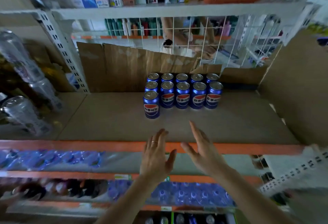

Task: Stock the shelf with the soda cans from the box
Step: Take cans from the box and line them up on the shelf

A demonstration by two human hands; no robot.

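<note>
At the near edge of the shelf (124,120), both hands hang empty. Left hand (157,154) is palm-down, fingers spread and slack, a ring on one finger; it grips nothing. Right hand (200,150) is turned on edge, fingers straight and together, thumb apart; it too holds nothing. Both sit above the orange front rail (71,145), well short of the stock.

Farther in, the soda cans (182,92) stand upright on the cardboard-lined shelf in a tight block, right of centre and toward the back. Two full rows of five are visible, cans touching side to side. One further can (151,105) stands alone at the left end of a third, nearer row. Labels on the front cans face outward, presumably for display. Packing from the back forward leaves the near part of the shelf free for more rows.

Behind the block, a cardboard sheet (124,67) leans against the wire mesh back (195,34), likely to stop cans slipping through.

The supply box is not identifiable in view. Judgement: placement is partly done, the third row barely begun, and the empty hands suit a return for more cans. Bottled goods fill the lower shelves (177,195).
</note>
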